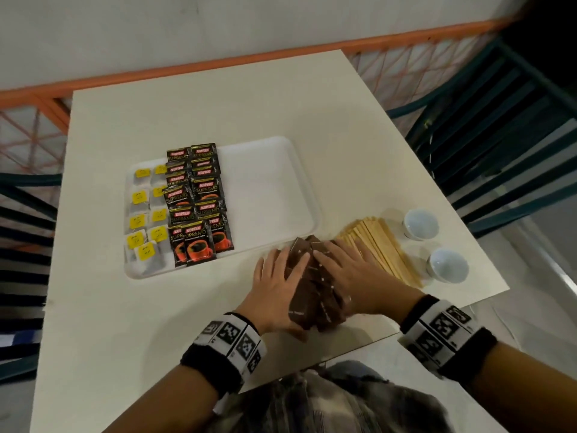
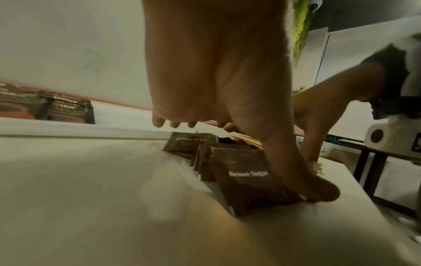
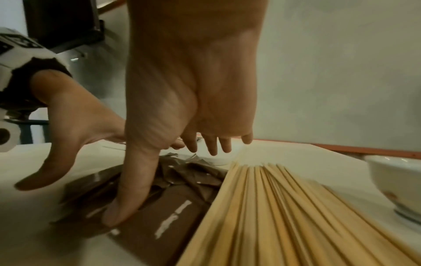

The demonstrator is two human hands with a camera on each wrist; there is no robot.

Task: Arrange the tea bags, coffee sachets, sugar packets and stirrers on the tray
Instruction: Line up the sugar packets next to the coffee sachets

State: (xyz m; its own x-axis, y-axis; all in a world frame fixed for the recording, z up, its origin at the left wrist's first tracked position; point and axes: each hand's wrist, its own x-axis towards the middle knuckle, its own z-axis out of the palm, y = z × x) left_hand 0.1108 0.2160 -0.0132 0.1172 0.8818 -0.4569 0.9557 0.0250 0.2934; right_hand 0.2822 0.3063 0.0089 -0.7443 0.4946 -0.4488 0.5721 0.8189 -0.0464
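A white tray [image 1: 268,189] lies on the table. Tea bags [image 1: 145,220] with yellow tags fill its left column, and black coffee sachets [image 1: 195,201] lie beside them. Its right half is bare. In front of the tray a pile of brown sugar packets [image 1: 312,285] sits on the table between my hands. My left hand [image 1: 274,282] presses the pile's left side with straight fingers, its thumb [image 2: 318,190] at the near end. My right hand [image 1: 349,273] presses the right side, thumb [image 3: 127,198] on the packets [image 3: 173,207]. Wooden stirrers [image 1: 381,251] lie just right of it.
Two small white cups [image 1: 421,225] [image 1: 448,265] stand right of the stirrers near the table's right edge. Dark slatted chairs stand at the right [image 1: 499,135] and at the left [image 1: 22,245]. Bare cream table [image 1: 140,307] stretches in front of the tray.
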